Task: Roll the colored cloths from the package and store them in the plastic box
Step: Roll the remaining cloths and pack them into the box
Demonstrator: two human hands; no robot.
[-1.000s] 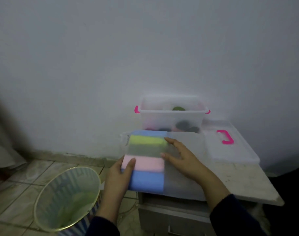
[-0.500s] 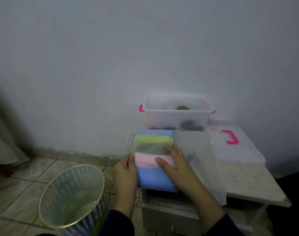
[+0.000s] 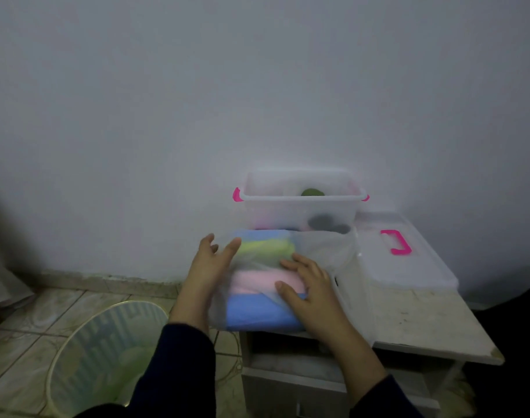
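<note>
One package [image 3: 266, 279] (four colour bands), two hands, left hand [image 3: 207, 267], right hand [image 3: 310, 292]

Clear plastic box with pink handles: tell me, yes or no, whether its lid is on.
No. The clear plastic box stands open-topped, and its lid lies beside it.

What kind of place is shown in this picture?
Probably a plain room in a home: a tiled floor, a bare white wall, a small worn white table bearing a clear plastic box with pink handles, and a striped wastebasket.
</note>
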